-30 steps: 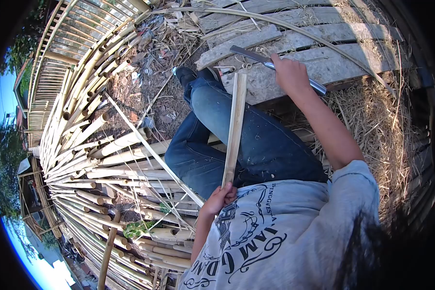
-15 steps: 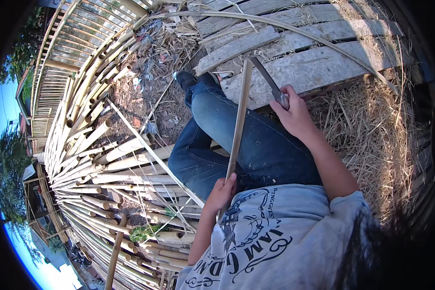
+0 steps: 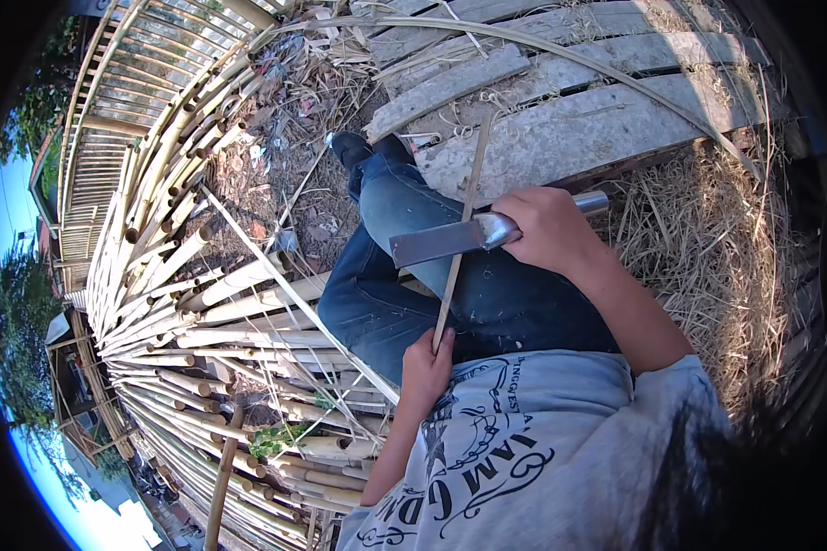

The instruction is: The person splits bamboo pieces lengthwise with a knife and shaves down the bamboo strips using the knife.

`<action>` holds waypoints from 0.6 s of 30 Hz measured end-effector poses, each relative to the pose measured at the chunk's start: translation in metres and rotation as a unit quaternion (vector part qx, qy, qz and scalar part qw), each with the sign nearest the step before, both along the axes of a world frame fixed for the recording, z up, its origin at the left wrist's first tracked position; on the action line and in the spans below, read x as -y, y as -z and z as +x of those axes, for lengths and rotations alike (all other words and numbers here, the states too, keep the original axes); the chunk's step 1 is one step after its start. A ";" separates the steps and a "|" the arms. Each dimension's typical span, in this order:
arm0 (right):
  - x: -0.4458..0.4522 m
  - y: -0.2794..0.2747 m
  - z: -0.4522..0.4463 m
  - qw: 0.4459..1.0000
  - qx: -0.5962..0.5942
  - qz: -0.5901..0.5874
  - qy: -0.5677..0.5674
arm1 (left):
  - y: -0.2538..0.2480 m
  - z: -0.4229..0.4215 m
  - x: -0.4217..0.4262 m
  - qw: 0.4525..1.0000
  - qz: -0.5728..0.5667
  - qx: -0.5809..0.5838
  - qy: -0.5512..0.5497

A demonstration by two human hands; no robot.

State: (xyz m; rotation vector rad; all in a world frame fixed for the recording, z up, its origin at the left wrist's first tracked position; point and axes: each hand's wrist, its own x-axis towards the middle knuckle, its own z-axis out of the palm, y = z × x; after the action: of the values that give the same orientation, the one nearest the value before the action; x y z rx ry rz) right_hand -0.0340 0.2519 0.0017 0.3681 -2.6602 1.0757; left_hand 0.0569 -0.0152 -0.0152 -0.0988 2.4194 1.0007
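My left hand (image 3: 427, 365) is closed around the lower end of a narrow bamboo strip (image 3: 450, 292), close to my shirt. The strip slants up across my jeans toward the planks. My right hand (image 3: 544, 230) grips a knife (image 3: 435, 245) with a broad dark blade and a shiny metal tube handle. The blade points left and lies across the strip over my thigh; I cannot tell whether it touches it. Small pale shavings dot the jeans (image 3: 390, 207).
Weathered planks (image 3: 570, 138) with a loose board (image 3: 450, 90) lie ahead. Fibrous shavings (image 3: 680, 243) are heaped on the right. Many bamboo poles (image 3: 202, 386) fan out at left, below a bamboo fence (image 3: 110, 170). A long curved strip (image 3: 606, 69) arches over the planks.
My right hand has turned the knife from pointing up near the strip's far end to pointing left across its middle. The strip's far end has tilted slightly right; my left hand stays nearly in place.
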 end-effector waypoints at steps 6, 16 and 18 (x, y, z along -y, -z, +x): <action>-0.007 0.002 0.007 0.999 0.020 0.039 0.018 | 0.005 -0.003 0.003 0.999 0.030 -0.002 0.035; 0.008 -0.003 0.014 0.983 0.173 -0.057 -0.030 | 0.004 -0.011 -0.008 0.998 0.051 -0.021 0.002; 0.015 -0.021 0.015 0.970 0.182 -0.160 0.008 | 0.006 -0.013 -0.008 0.998 0.059 -0.019 -0.004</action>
State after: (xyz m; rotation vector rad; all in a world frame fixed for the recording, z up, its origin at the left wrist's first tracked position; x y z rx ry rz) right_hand -0.0193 0.2368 0.0226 0.0907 -2.7089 1.6769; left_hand 0.0437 -0.0068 -0.0215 -0.0483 2.3890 1.1575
